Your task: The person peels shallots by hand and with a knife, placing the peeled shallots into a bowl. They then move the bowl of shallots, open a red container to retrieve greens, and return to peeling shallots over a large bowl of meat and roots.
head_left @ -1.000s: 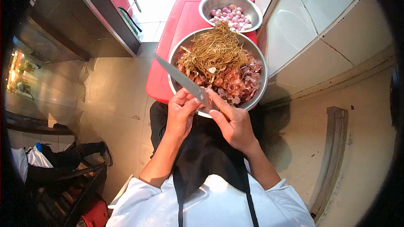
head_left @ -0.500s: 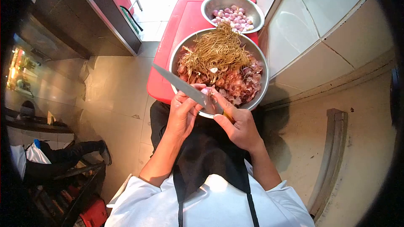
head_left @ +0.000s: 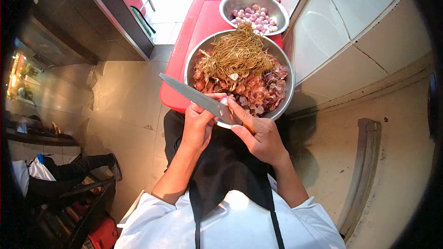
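My right hand (head_left: 259, 137) is closed on the handle of a large knife (head_left: 198, 97), whose broad blade points up and left. Between the fingertips of my left hand (head_left: 198, 122) is a small pinkish shallot (head_left: 224, 101), partly covered by the blade and my right fingers. Both hands are over the near rim of a big metal bowl (head_left: 290, 87). Inside that bowl lie reddish shallots and papery skins (head_left: 265, 90), topped by a tangle of dry brown roots (head_left: 240, 53).
Behind it, a smaller metal bowl (head_left: 224, 7) holds several peeled shallots (head_left: 254, 17). Both bowls stand on a red plastic surface (head_left: 184, 41) beside a white tiled wall (head_left: 323, 27). Another person's leg (head_left: 87, 166) shows at the lower left, near a dark rack (head_left: 92, 207).
The knife's tip has shifted slightly left and down. My right index finger has moved a little closer to the shallot. The bowls stay in place.
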### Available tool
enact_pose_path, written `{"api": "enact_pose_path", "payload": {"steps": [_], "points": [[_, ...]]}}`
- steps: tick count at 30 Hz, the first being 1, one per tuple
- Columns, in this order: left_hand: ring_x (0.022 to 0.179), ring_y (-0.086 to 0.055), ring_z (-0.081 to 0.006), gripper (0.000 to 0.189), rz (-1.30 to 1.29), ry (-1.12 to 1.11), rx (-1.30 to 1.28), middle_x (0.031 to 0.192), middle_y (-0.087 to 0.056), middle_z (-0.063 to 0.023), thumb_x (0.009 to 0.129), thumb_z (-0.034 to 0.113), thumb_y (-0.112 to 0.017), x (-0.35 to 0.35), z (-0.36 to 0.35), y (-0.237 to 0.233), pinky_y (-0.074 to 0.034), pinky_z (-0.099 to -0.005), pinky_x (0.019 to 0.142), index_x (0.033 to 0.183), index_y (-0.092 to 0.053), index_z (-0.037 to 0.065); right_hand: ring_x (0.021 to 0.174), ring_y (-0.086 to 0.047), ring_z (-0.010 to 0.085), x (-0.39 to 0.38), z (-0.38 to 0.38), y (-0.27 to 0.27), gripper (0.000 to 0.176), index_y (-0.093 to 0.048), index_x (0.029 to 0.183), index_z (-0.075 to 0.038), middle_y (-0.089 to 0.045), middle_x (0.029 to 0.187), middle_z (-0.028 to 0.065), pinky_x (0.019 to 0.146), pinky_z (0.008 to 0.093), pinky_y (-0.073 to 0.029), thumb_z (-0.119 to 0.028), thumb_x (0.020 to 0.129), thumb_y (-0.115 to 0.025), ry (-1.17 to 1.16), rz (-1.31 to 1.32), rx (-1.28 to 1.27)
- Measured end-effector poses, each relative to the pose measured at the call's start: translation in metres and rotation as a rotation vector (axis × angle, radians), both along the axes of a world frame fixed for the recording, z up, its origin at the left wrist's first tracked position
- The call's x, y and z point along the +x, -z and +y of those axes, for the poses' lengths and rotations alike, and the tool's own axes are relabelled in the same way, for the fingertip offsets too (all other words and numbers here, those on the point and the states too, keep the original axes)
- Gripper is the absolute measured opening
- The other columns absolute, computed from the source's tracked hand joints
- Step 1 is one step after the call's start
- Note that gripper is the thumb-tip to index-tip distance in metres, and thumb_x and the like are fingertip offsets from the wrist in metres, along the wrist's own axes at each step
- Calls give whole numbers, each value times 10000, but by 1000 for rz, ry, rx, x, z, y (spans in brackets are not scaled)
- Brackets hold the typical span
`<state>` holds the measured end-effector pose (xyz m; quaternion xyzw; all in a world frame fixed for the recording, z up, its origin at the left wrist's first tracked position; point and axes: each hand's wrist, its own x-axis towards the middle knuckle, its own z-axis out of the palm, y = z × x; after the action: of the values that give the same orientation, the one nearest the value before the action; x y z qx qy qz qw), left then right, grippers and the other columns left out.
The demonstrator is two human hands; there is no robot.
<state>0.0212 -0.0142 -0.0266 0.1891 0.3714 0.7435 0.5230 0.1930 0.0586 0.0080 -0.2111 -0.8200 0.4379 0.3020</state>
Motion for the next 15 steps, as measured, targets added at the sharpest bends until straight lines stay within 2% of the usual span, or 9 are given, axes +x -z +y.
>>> {"api": "enact_pose_path", "payload": {"steps": [3, 6, 9, 12, 15], "points": [[998, -688, -167, 295, 56, 2, -19, 1110, -701, -125, 940, 82, -633, -1, -1, -1, -561, -293, 905, 1205, -617, -46, 930, -728, 303, -1, 2, 7, 545, -509, 1450, -69, -682, 1215, 170, 816, 378, -543, -150, 934, -666, -8, 6, -74], [1013, -686, -181, 297, 23, 31, 26, 1131, -695, -141, 944, 72, -626, -1, 0, 5, -570, -313, 906, 1217, -612, -44, 739, -680, 177, 1, -1, 10, 498, -500, 1453, -40, -716, 1000, 101, 669, 304, -519, -171, 986, -612, 2, 38, -488], [1027, -684, -196, 301, -11, 70, 47, 1150, -685, -156, 947, 61, -602, -2, 2, -1, -573, -324, 914, 1231, -603, -41, 568, -534, 43, 4, 0, 9, 475, -482, 1466, -29, -618, 745, -10, 510, 213, -426, -215, 1035, -557, 12, 123, -798], [1001, -676, -209, 340, -37, 75, 22, 1142, -674, -162, 921, 64, -573, 0, 3, -12, -566, -298, 880, 1244, -589, -42, 505, -375, 5, 2, 0, 10, 481, -459, 1488, -54, -432, 668, -70, 439, 169, -299, -258, 1057, -522, 129, 182, -825], [1005, -649, -205, 311, -14, 45, -26, 1110, -665, -151, 919, 79, -542, 1, 4, -10, -556, -299, 843, 1204, -598, -35, 508, -406, 12, 5, 5, 5, 496, -446, 1493, -47, -453, 674, -66, 433, 181, -321, -273, 1059, -519, 179, 120, -861]]}}
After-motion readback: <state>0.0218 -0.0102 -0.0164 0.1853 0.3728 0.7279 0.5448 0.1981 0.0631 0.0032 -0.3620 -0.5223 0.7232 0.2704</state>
